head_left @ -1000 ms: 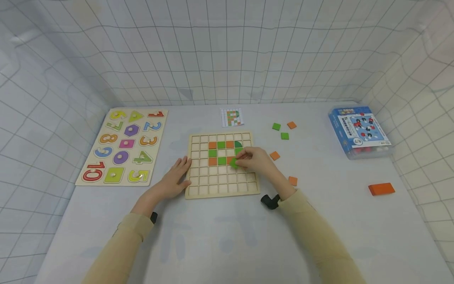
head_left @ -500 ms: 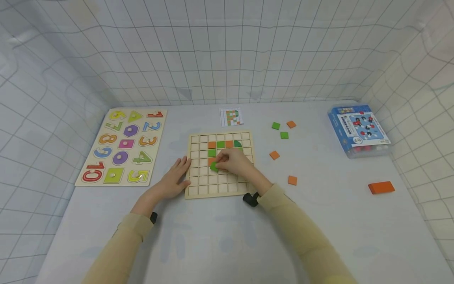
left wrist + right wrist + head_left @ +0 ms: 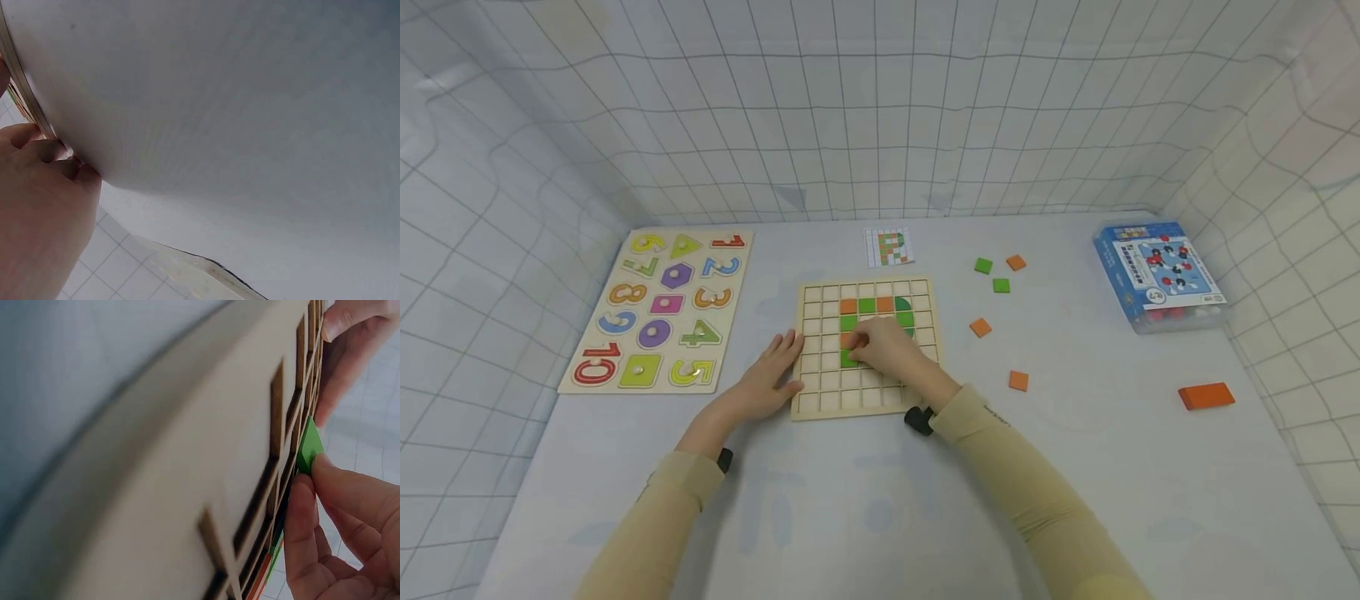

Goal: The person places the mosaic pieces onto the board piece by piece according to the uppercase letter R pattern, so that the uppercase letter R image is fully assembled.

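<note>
A wooden grid board [image 3: 871, 400] lies on the table with orange and green tiles set in several cells. The right hand [image 3: 887, 346] is over its middle, and thumb and finger pinch a green tile [image 3: 848, 359] at a cell below an orange tile. In the right wrist view the right hand [image 3: 350, 531] pinches that green tile [image 3: 309, 447], tilted against the grid. The left hand [image 3: 766, 379] rests with spread fingers at the board's left edge; in the left wrist view the left hand [image 3: 47, 206] touches an edge. The right hand covers some middle cells.
Loose green tiles [image 3: 983, 265] and orange tiles [image 3: 981, 327] lie right of the board. A small pattern card [image 3: 872, 248] is behind it. A number puzzle [image 3: 676, 275] lies left, a blue box [image 3: 1120, 275] and an orange block [image 3: 1206, 397] right.
The right hand has moved left across the board with the green tile, lowering it to a cell below the left orange tile. The left hand has stayed at the board's edge.
</note>
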The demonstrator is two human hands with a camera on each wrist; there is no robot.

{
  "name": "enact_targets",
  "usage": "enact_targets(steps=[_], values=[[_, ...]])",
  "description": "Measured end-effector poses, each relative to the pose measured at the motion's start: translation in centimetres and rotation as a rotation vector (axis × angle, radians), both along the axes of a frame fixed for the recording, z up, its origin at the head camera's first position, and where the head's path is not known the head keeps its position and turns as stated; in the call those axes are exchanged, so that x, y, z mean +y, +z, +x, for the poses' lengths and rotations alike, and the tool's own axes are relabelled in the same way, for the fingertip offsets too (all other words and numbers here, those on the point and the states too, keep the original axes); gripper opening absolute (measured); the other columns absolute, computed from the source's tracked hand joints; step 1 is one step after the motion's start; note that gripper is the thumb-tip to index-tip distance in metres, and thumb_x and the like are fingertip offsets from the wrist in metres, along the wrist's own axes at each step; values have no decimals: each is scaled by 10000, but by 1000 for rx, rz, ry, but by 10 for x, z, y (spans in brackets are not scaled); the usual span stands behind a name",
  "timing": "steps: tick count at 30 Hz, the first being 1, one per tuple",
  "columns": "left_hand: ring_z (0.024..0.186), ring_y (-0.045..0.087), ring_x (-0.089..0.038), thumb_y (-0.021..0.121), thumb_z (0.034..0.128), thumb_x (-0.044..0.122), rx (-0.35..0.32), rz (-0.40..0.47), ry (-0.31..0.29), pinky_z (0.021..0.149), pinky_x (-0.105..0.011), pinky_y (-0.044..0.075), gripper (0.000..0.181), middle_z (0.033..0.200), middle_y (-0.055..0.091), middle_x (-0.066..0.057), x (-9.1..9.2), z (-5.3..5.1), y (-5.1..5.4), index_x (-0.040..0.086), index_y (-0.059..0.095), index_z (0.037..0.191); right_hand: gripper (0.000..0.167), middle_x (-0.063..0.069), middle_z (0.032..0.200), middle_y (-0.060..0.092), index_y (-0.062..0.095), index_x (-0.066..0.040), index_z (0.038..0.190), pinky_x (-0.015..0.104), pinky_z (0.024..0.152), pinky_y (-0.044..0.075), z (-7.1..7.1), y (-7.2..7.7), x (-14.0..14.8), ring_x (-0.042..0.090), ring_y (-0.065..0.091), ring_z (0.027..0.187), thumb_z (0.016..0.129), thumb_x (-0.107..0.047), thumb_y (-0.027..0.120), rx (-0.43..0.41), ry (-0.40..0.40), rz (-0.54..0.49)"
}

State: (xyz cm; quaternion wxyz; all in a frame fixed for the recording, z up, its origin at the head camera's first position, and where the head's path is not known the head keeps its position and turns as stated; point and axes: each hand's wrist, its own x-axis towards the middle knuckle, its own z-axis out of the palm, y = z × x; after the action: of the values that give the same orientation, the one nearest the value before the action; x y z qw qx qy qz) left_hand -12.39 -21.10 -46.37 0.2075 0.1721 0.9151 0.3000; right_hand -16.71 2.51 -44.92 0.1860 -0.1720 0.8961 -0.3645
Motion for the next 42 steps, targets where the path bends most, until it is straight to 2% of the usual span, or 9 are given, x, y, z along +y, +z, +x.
enact_targets(steps=[9, 16, 22, 27, 36, 42], values=[[1495, -44, -483, 532, 999, 127, -9, -6, 4, 1205, -632, 41, 721, 1622, 15, -287, 1, 0, 3, -54, 107, 1552, 57, 33, 895, 651, 730, -89, 918, 228, 684, 470, 6, 0, -9, 141, 559, 808, 893, -140, 729, 66, -25, 118], [1491, -37, -491, 538, 1000, 134, 1, 11, 6, 1202, -638, 42, 717, 1617, 27, -297, 1, 2, 2, -66, 119, 1546, 85, 26, 914, 664, 690, -94, 957, 227, 690, 482, 5, 3, 2, 135, 584, 806, 909, -161, 710, 4, -41, 38], [1494, -36, -487, 541, 999, 152, 0, 8, 4, 1205, -633, 47, 726, 1619, 28, -293, 1, 1, 1, -66, 118, 1546, 112, 18, 932, 677, 701, -125, 995, 262, 729, 506, -2, 11, 34, 150, 608, 843, 917, -205, 705, -30, -84, -63], [1496, -36, -482, 540, 999, 157, -3, 2, 4, 1206, -631, 47, 727, 1621, 26, -291, 1, 1, 0, -62, 117, 1548, 156, 35, 960, 679, 695, -121, 1027, 285, 763, 498, -8, 11, 67, 175, 611, 874, 917, -231, 703, -30, -142, -94], [1497, -36, -480, 532, 1000, 149, -5, -20, 7, 1212, -620, 43, 721, 1623, 18, -283, 2, 0, 0, -62, 115, 1549, 219, 97, 1047, 682, 682, -89, 1087, 309, 788, 506, -10, 10, 129, 229, 619, 952, 926, -237, 686, -37, -333, -61], [1498, -34, -476, 534, 1001, 158, -7, -25, 6, 1211, -620, 45, 723, 1625, 21, -278, 1, 0, -1, -55, 117, 1551, 308, 134, 1148, 657, 644, -65, 1190, 371, 889, 490, -11, 10, 163, 272, 604, 1040, 938, -242, 658, -94, -428, -42]])
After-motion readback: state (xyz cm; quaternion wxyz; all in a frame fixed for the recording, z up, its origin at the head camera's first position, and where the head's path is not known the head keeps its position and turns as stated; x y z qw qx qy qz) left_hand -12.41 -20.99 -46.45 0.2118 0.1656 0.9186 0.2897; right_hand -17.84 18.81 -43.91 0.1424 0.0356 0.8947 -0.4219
